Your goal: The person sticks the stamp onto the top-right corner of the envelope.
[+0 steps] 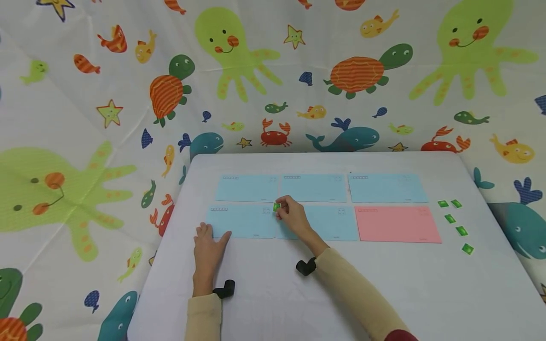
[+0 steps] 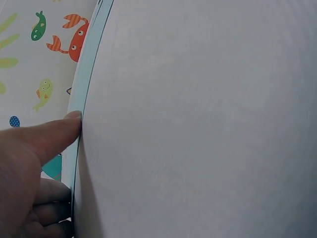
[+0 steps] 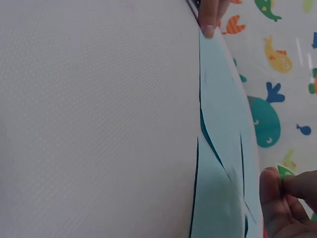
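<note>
My right hand [image 1: 294, 218] pinches a small green stamp [image 1: 276, 207] between thumb and fingertips. It is over the upper right corner of the front left blue envelope [image 1: 239, 222], beside that envelope's small printed square. In the right wrist view the stamp [image 3: 284, 171] shows its green edge above the thumb. My left hand [image 1: 209, 248] rests with spread fingers on the lower left corner of the same envelope. The left wrist view has the left thumb [image 2: 64, 130] at the envelope's near edge. The front middle blue envelope [image 1: 328, 222] lies partly under my right hand.
Three more blue envelopes [image 1: 247, 188] form the back row, and a pink envelope [image 1: 398, 225] ends the front row at right. Several green stamps [image 1: 450, 219] lie loose at the right of the white table [image 1: 264, 284]. A sea-animal cloth [image 1: 256, 118] hangs behind.
</note>
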The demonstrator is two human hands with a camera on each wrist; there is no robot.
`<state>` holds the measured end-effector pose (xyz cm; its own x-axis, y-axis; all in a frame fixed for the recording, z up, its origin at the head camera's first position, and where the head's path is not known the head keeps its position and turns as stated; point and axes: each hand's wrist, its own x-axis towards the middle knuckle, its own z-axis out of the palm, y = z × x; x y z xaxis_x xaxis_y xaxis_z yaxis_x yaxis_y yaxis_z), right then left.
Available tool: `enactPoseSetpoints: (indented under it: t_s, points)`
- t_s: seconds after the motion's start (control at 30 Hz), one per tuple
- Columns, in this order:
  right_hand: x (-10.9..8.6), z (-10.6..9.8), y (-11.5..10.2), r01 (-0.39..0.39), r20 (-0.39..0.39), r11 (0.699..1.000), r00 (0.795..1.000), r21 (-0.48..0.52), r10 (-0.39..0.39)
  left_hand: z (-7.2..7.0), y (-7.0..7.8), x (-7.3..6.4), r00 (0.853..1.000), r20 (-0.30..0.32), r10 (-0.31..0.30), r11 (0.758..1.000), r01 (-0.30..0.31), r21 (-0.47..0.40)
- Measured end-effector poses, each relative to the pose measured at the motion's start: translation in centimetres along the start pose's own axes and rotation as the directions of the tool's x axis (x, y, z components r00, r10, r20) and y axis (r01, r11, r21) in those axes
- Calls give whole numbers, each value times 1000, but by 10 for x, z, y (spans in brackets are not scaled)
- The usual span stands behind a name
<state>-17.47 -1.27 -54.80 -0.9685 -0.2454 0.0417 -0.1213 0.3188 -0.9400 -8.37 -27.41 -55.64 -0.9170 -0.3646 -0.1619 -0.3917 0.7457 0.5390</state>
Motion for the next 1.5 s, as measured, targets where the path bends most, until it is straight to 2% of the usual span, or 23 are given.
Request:
enactPoseSetpoints:
  t_s: [0.3,0.53,0.8,1.13,1.33,1.5]
  points:
    - [10,19,-2,-87,62,996,994,19,86,2,0,1,1000,-3,-6,1000,6,-2]
    - [18,33,-1,-97,79,995,992,8,96,3,0,0,1000,-4,-13,1000,13,4]
    - [23,42,-3,-150,73,988,986,20,148,3,-3,0,1000,-8,-6,1000,6,4]
    - [23,46,-1,-119,76,991,990,-60,123,1,0,-2,1000,-5,-4,1000,4,-8]
    - [24,47,0,-49,78,993,995,-109,57,1,3,-2,1000,-16,6,1000,-6,-1]
    - [27,48,0,15,83,981,997,-192,1,1,3,-1,1000,-17,7,1000,-7,5]
